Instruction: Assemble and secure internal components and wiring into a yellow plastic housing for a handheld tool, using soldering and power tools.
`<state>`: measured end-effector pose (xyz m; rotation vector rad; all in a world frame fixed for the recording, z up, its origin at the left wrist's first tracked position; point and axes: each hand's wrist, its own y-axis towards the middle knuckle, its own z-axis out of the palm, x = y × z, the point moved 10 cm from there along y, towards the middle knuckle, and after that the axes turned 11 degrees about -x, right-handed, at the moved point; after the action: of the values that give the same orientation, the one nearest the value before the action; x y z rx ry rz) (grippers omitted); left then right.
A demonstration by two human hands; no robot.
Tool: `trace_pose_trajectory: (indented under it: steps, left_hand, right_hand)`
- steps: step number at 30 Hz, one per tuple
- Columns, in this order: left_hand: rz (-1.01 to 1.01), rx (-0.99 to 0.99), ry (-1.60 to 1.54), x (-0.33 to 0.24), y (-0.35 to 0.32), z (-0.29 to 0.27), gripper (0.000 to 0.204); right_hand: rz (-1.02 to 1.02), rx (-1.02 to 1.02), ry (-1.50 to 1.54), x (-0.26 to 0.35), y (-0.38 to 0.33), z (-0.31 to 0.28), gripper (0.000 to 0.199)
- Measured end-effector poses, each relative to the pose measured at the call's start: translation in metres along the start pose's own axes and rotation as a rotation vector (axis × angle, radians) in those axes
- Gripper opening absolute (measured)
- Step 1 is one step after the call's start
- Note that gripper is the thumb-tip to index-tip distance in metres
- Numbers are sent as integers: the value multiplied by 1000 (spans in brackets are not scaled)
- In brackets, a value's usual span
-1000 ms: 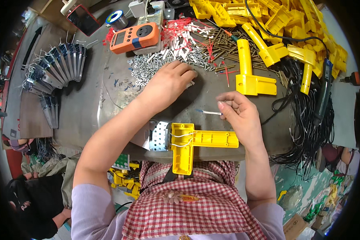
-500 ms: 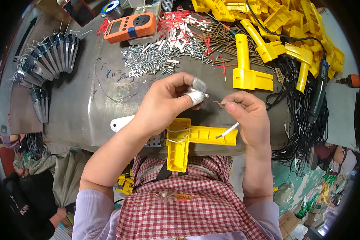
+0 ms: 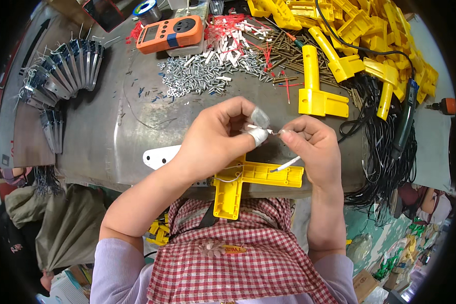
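Note:
My left hand, with grey-white tape on thumb and forefinger, pinches a small white sleeve-like piece. Close on its right, my right hand has thumb and forefinger pressed together on a thin wire end, mostly hidden by the fingertips. The two pinches almost meet. A white sleeved lead with a dark tip sticks out below my right palm. Under my hands lies an open yellow T-shaped plastic housing half, a pale wire looping across it. Beside my left wrist is a white plate with holes.
Screws and nuts, white pieces and brass-coloured rods lie at the back, by an orange multimeter. Yellow housings are heaped back right. Black cables and a dark-handled tool sit at right. Metal-finned parts stand at left.
My left hand has moved slightly right and down, bringing the white piece up to the wire end at my right fingertips. My right hand has stayed almost in place.

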<state>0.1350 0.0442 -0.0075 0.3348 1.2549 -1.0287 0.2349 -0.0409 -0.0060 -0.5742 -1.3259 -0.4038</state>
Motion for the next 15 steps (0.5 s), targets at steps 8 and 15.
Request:
trace_pose_trajectory:
  steps: [8,15]
  left_hand:
    - [435,-96,609,-31,-13,5,17]
    - [343,-137,428,-23,-2,-13,16]
  right_hand:
    - [-228,-298,-532,29,-13,-5,8]
    - [-138,-55,-338,14,-13,7,19]
